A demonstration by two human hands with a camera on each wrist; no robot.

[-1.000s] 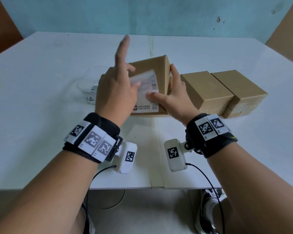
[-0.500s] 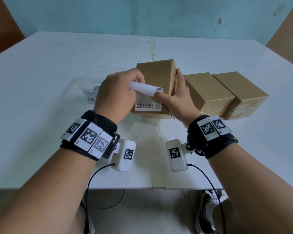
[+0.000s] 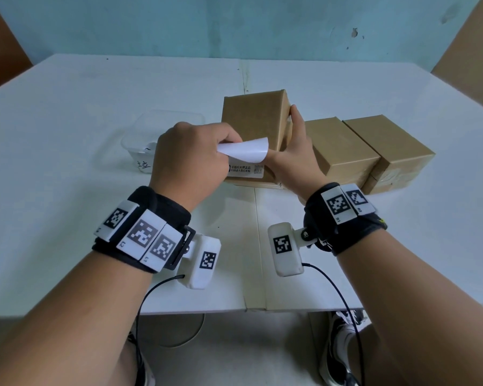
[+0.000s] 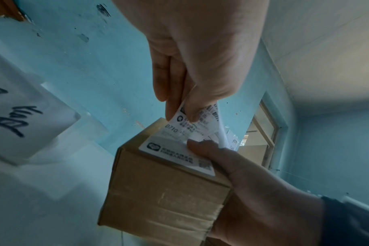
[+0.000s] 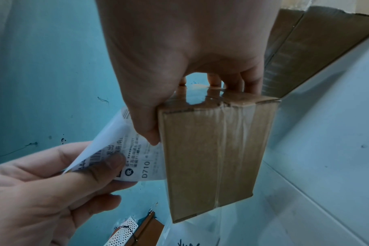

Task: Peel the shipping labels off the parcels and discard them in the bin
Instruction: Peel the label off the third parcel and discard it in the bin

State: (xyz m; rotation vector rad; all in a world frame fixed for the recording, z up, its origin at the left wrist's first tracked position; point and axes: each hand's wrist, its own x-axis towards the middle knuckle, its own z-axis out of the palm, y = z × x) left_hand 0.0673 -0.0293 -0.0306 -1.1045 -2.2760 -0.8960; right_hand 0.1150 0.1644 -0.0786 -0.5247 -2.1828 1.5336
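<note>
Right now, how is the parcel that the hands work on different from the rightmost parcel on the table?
The held parcel stands tilted up on one edge, while the rightmost parcel lies flat on the white table. The held parcel carries a shipping label, half peeled by the left hand and steadied by the right hand; the rightmost parcel shows no label and nobody touches it. Both are brown taped cardboard boxes.
</note>
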